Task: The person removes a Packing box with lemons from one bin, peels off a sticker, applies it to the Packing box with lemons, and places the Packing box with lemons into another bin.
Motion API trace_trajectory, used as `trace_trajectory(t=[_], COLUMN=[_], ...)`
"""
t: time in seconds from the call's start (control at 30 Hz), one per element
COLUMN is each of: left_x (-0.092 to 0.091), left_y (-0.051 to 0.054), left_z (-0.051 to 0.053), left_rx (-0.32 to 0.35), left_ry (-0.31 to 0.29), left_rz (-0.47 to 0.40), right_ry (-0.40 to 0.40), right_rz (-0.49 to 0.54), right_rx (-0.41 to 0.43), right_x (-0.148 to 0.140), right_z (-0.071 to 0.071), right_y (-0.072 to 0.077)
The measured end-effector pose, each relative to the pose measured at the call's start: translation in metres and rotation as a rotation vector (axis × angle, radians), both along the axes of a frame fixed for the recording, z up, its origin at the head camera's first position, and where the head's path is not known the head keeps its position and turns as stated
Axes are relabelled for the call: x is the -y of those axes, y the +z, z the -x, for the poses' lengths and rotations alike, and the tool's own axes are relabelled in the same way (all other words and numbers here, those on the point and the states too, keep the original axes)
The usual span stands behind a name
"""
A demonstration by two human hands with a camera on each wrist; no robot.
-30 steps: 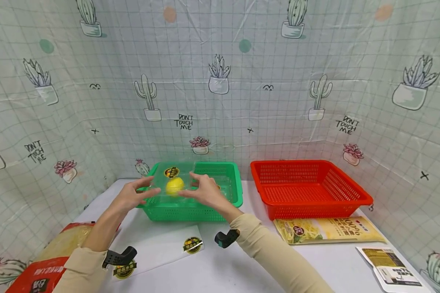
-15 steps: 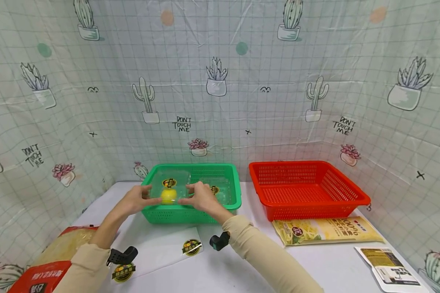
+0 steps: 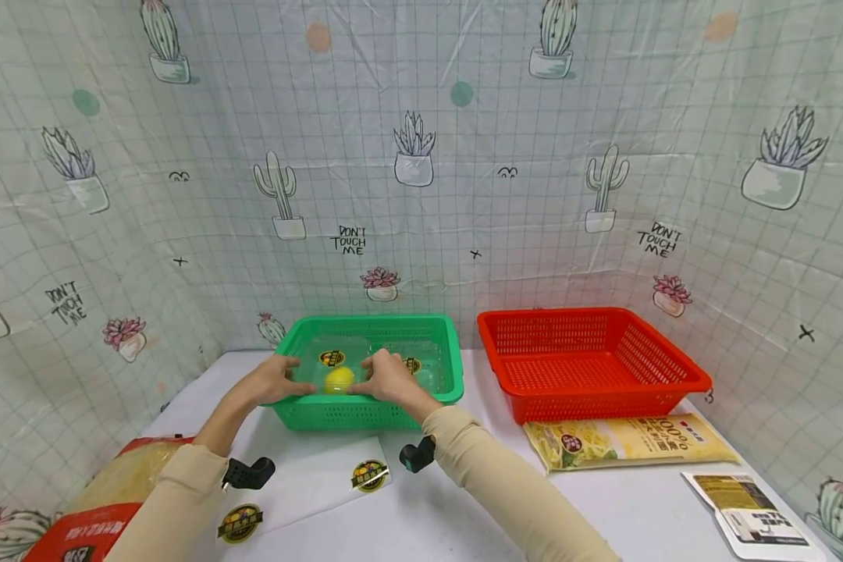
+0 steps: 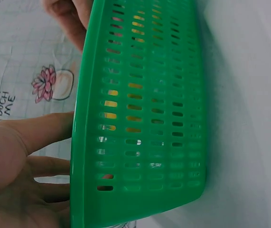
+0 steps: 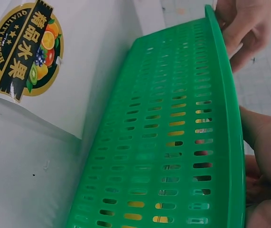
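A clear plastic box (image 3: 354, 351) with a round sticker and a yellow fruit (image 3: 339, 380) inside sits low in the left part of the green basket (image 3: 365, 417). My left hand (image 3: 272, 381) holds its left side, and my right hand (image 3: 391, 380) holds its right side. Both thumbs are near the box's front. In the left wrist view, the fingers of my left hand (image 4: 23, 166) reach behind the basket rim. The right wrist view shows my right hand (image 5: 268, 152) partly hidden by the rim. Fingertip contact is hard to see.
Another clear box (image 3: 432, 363) stands at the basket's right. A red basket (image 3: 600, 406) stands to the right, with a yellow noodle bag (image 3: 639, 441) before it and a pouch (image 3: 752, 515) nearer. A white stickered sheet (image 3: 309, 476) lies in front; a red-and-yellow bag (image 3: 112, 492) lies left.
Both hands have lowered the clear box with the yellow fruit from above the green basket down into its left part. The box shifted slightly right over the last half second.
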State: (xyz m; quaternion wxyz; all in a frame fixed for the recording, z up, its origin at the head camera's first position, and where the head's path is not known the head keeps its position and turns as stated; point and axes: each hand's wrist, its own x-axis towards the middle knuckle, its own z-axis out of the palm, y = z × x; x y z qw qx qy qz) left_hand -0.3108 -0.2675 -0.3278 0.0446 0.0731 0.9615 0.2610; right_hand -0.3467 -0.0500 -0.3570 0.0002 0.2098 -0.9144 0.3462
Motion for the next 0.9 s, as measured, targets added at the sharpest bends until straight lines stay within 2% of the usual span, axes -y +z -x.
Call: trace_trajectory(t=[0.13, 0.27, 0.37, 0.6, 0.9], left_x=[0.006, 0.007, 0.002, -0.007, -0.008], left_y=[-0.004, -0.007, -0.007, -0.004, -0.002], left_z=[0.011, 0.019, 0.018, 0.015, 0.016], left_rx=[0.017, 0.043, 0.051, 0.017, 0.049], left_ry=[-0.016, 0.004, 0.033, 0.031, 0.046], left_rz=[0.016, 0.042, 0.058, 0.121, 0.180], right_ry=[-0.010, -0.017, -0.024, -0.028, -0.027], right_rz=[-0.045, -0.074, -0.093, -0.117, -0.126], right_rx=[0.007, -0.003, -0.009, -0.017, -0.010], right_x=[0.002, 0.005, 0.006, 0.008, 0.008], right_z=[0.000, 0.001, 0.003, 0.004, 0.005], right_y=[0.001, 0.000, -0.001, -0.002, -0.002])
